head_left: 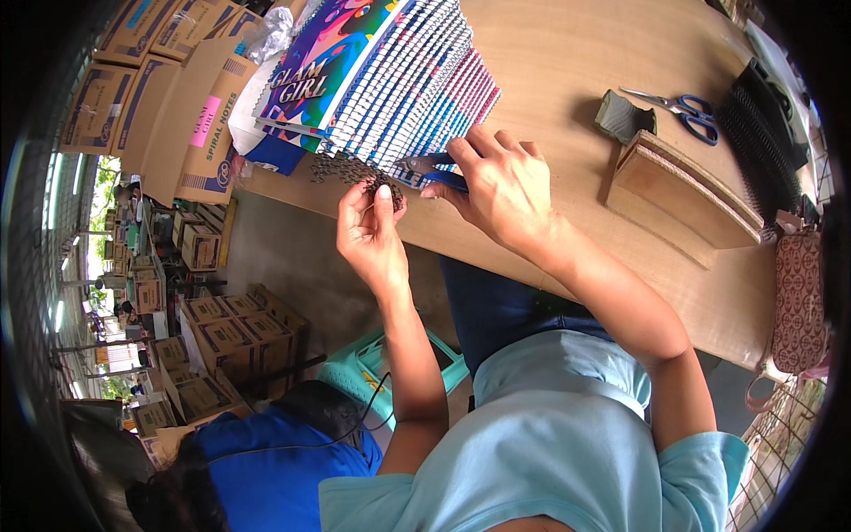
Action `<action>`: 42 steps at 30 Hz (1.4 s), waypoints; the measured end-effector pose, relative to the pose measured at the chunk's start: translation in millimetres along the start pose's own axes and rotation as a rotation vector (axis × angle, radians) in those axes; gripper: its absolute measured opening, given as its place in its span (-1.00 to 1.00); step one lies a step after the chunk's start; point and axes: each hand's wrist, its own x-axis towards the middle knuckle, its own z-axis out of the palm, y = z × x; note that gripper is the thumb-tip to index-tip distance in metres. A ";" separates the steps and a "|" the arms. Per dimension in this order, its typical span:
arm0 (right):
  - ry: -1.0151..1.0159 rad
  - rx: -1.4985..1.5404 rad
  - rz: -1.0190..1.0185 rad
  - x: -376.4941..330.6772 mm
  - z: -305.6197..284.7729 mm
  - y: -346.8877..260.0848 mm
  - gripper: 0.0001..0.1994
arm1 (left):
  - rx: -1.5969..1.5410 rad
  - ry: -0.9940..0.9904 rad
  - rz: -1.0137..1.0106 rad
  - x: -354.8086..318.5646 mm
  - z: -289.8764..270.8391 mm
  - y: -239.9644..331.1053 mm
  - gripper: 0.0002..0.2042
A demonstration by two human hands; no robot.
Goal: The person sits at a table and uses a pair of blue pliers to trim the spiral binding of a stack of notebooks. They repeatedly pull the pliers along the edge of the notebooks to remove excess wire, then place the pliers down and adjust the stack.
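Black wire coils (348, 171) in the left hand (372, 235), beside notebooks (408, 84)

The wide fisheye head view looks steeply down from the person's head, close above the near edge of the wooden table (567, 53), facing across it; the left hand (370, 230) and right hand (505, 191) fall at short range by that edge, the light-blue T-shirt (550, 434) shows foreshortened on the table's near side, and the field stretches past the table's left end to cardboard cartons (263, 330) farther off
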 end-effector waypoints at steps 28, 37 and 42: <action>0.078 -0.020 -0.044 2.6 -14.2 -3.7 -0.54 | 0.029 -0.013 0.053 1.4 1.1 14.5 -0.79; -0.041 0.086 -0.071 5.6 3.0 -2.4 -0.56 | -0.013 -0.022 0.073 5.5 -1.7 14.2 -0.81; 0.067 0.043 -0.013 -0.1 -18.0 7.2 -0.57 | 0.018 -0.038 -0.080 13.3 -18.6 22.3 -0.83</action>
